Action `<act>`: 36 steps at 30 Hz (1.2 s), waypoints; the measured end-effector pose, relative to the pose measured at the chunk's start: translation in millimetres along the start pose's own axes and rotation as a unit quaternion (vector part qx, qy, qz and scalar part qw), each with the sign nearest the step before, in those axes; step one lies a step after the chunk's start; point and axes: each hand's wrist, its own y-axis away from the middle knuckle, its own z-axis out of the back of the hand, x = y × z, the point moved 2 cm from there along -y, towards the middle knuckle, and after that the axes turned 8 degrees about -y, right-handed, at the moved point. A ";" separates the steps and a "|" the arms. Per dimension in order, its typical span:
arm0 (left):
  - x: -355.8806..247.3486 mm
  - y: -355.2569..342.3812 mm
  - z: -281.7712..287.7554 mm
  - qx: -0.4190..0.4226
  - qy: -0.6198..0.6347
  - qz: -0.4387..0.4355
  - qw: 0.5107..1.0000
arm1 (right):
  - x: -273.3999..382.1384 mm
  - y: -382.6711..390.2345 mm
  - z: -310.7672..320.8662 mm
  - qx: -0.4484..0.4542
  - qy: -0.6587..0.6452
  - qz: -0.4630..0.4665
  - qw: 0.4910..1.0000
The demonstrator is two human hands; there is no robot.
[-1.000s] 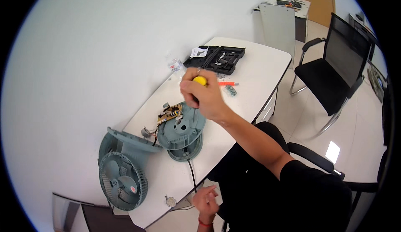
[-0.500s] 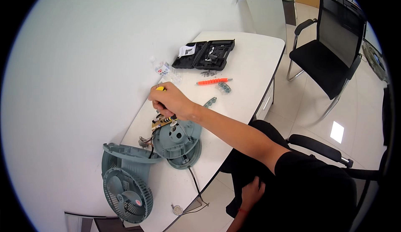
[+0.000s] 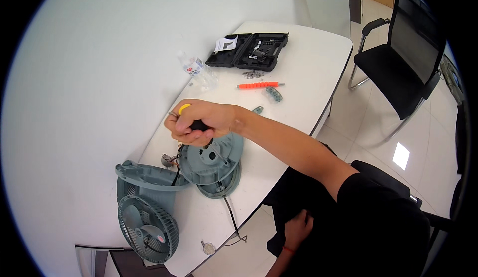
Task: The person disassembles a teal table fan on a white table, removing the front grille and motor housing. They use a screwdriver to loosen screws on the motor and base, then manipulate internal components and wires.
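My right hand (image 3: pixel 194 122) is wrapped round the black-and-yellow handle of a screwdriver (image 3: pixel 199 125), above a grey-green fan base (image 3: pixel 219 165). The shaft and tip are mostly hidden by the hand and wrist. Wires run from the base to a small metal part (image 3: pixel 167 160) and toward the grey-green fan housing (image 3: pixel 149 177). Below that housing, the round caged fan head (image 3: pixel 148 229) lies at the table's near left. My left hand (image 3: pixel 298 227), a red band at its wrist, rests on my lap with fingers loosely apart and nothing in it.
Farther up the white table (image 3: pixel 308 53) lie a black tool case (image 3: pixel 264 50), small screws (image 3: pixel 253 74), an orange-handled rod (image 3: pixel 259 85), a grey-green piece (image 3: pixel 274 94) and a clear bottle (image 3: pixel 201 72). A round metal part (image 3: pixel 208 248) lies near the edge. A black chair (image 3: pixel 393 77) stands right.
My right hand has shifted slightly left and turned, showing more of the black grip and covering the circuit board seen earlier. The view has tilted a little; my left hand stays on my lap.
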 end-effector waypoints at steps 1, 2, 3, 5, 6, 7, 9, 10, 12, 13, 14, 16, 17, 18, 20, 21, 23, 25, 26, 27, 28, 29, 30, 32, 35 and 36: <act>-0.9 0.3 0.4 0.002 -0.006 0.004 1.000 | 0.5 -1.2 -3.5 -0.017 0.009 -0.004 1.000; -1.4 1.8 -0.9 -0.003 -0.007 0.003 1.000 | -2.1 -4.1 -5.0 -0.065 0.050 0.017 0.996; -1.6 2.2 -1.9 -0.007 -0.009 0.001 1.000 | -6.1 -8.0 -8.4 -0.113 0.091 0.039 0.989; -0.2 2.0 -4.4 -0.008 -0.020 -0.005 1.000 | -10.4 -9.4 -21.0 -0.242 0.168 0.065 0.953; -1.2 0.1 -5.3 -0.006 -0.028 -0.010 1.000 | -12.1 -7.4 -22.9 -0.258 0.206 0.075 0.941; -3.1 -1.0 -6.1 -0.003 -0.035 -0.014 0.999 | -13.3 -5.0 -24.3 -0.274 0.243 0.084 0.927; -6.8 -3.9 -0.2 0.003 -0.012 -0.008 1.000 | -16.9 -0.8 -26.8 -0.316 0.273 0.104 0.903; -8.5 -4.4 2.8 0.004 -0.001 -0.004 1.000 | -19.3 3.4 -27.9 -0.343 0.265 0.115 0.894; -7.7 -1.9 2.7 0.001 0.007 -0.001 1.000 | -23.8 11.1 -26.0 -0.377 0.260 0.162 0.874; -6.8 -2.3 2.8 -0.004 0.009 -0.002 1.000 | -23.1 15.5 -23.6 -0.384 0.263 0.200 0.862; -5.3 -2.2 1.1 0.008 0.006 -0.001 1.000 | -20.5 24.6 -22.5 -0.385 0.256 0.223 0.858; 0.3 0.7 -1.7 0.024 -0.002 0.006 1.000 | -6.9 39.8 -37.7 -0.375 0.232 0.254 0.861; -1.5 -1.2 -1.3 0.028 0.003 0.002 1.000 | 1.2 49.9 -41.4 -0.362 0.203 0.290 0.863; -2.2 -0.5 0.6 0.030 0.007 0.004 1.000 | 6.5 56.2 -43.1 -0.345 0.169 0.322 0.865; -7.1 -1.5 2.0 0.037 0.021 -0.006 0.999 | 17.7 72.0 -44.1 -0.367 0.226 0.393 0.812; -5.0 1.1 3.9 0.036 0.024 -0.002 0.999 | 19.2 73.7 -39.4 -0.380 0.296 0.454 0.750; -8.0 1.1 5.6 0.033 0.042 -0.016 0.998 | 25.0 93.5 -25.7 -0.410 0.425 0.529 0.610; -7.7 3.2 6.9 0.013 0.064 -0.019 0.998 | 15.3 119.3 -20.7 -0.471 0.382 0.525 0.597; -7.0 4.9 6.6 0.007 0.066 -0.024 0.997 | 4.4 129.6 -24.9 -0.512 0.286 0.497 0.640; -5.7 6.2 5.4 0.002 0.070 -0.034 0.997 | 0.5 134.1 -30.0 -0.523 0.241 0.493 0.652; -3.7 8.9 3.7 -0.001 0.071 -0.039 0.997 | -6.2 137.9 -32.0 -0.537 0.191 0.486 0.662; -2.7 8.6 2.5 -0.023 0.086 -0.053 0.995 | -14.5 140.4 -27.1 -0.536 0.237 0.458 0.668; -1.2 9.0 0.5 -0.042 0.100 -0.069 0.992 | -23.9 143.7 -20.1 -0.535 0.282 0.431 0.670; -6.8 11.3 9.0 -0.088 0.151 -0.089 0.981 | -46.2 134.4 -26.4 -0.533 0.321 0.397 0.675; -36.3 23.7 69.2 -0.208 0.194 -0.113 0.952 | -81.0 135.4 -20.3 -0.474 0.401 0.303 0.723; -39.4 29.4 94.0 -0.260 0.169 -0.131 0.942 | -85.9 138.3 -13.4 -0.468 0.453 0.247 0.718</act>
